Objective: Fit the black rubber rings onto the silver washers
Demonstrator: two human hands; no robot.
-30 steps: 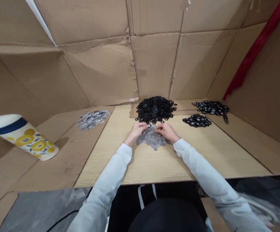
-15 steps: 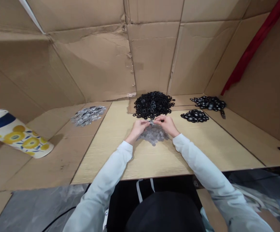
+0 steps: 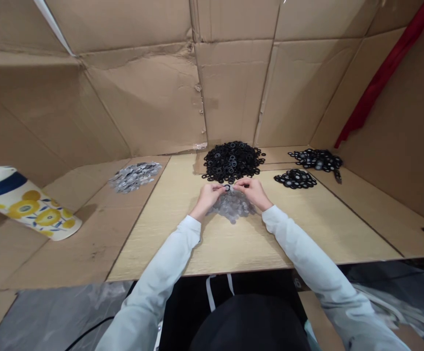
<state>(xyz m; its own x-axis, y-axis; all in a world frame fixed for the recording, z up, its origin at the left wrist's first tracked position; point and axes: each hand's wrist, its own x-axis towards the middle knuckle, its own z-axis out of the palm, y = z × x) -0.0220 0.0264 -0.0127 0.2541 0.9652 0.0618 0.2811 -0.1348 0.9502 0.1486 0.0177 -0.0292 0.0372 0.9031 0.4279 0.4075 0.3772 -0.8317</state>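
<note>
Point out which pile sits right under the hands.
The grey washer pile, below the left hand and right hand; the black pile and the other grey pile lie farther off.

- From here I read matte black on the big heap of rubber rings [image 3: 232,162]
- Dull silver-grey on the washers [image 3: 234,204]
- Black with silver centres on the ringed discs [image 3: 295,179]
- White, with a navy band and yellow flowers, on the paper cup [image 3: 22,207]
- Pale streaky grain on the worktop [image 3: 161,243]
- Bright red on the cloth strip [image 3: 383,78]
- Plain brown on the cardboard wall [image 3: 142,97]

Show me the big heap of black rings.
The heap sits centre in the head view, just beyond the left hand and right hand.
</note>
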